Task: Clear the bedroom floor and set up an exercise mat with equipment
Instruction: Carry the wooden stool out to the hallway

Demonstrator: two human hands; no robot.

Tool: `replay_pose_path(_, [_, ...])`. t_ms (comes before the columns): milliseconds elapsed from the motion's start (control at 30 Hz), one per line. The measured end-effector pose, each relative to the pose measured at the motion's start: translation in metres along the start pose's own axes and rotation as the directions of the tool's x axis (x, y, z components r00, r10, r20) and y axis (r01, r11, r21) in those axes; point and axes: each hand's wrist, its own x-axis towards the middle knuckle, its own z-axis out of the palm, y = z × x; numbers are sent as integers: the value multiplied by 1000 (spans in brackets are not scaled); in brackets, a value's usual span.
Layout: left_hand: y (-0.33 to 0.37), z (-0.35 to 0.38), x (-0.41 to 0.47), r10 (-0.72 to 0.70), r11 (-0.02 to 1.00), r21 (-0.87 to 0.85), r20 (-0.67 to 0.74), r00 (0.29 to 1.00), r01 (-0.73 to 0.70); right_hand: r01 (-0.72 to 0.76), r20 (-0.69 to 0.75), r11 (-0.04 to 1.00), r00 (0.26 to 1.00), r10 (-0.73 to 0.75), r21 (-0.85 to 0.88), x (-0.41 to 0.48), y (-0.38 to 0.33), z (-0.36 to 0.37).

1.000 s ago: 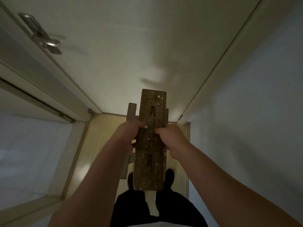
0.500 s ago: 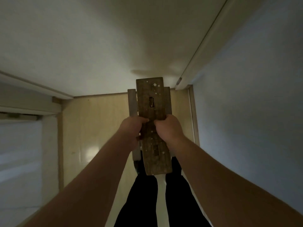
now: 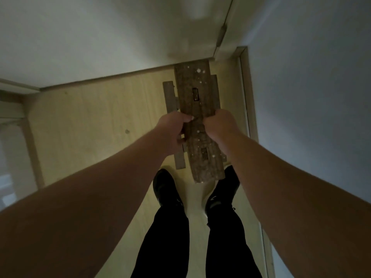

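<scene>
The head view shows a small dark-brown wooden stool [image 3: 200, 109] with a long plank seat flecked with pale spots. It is held lengthwise ahead of the person, above the pale wooden floor [image 3: 90, 121]. The left hand [image 3: 173, 130] has its grip curled round the seat's left edge at mid-length, and the right hand [image 3: 219, 125] grips the right edge opposite. Whether the legs touch the floor cannot be told.

This looks like the clearing step, with an obstacle being carried out of the way; no mat is in sight. The next move probably calls for a level set-down, both grips loosening together.

Room is tight. The stool's far end is close to the white door [image 3: 100, 37]. The grey wall [image 3: 311, 97] and its pale frame [image 3: 246, 87] run just to the right. The black shoes [image 3: 165, 187] stand near the stool's near end. Open floor lies to the left.
</scene>
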Motion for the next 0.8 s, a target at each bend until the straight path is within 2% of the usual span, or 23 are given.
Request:
replay_pose_path(367, [-22, 25, 81, -2, 999, -32, -34, 999, 1, -72, 82, 995, 994, 66, 67, 77, 38, 16])
replay_pose_path(567, [-25, 27, 105, 23, 999, -46, -98, 995, -28, 24, 65, 999, 998, -27, 47, 91, 38, 26])
replay_pose_path(667, [-34, 22, 116, 96, 995, -18, -108, 990, -98, 66, 8, 998, 998, -66, 18, 88, 41, 31])
replay_pose_path(800, [-55, 17, 122, 226, 971, 112, -126, 966, -213, -2, -39, 1000, 999, 3, 20, 87, 58, 33])
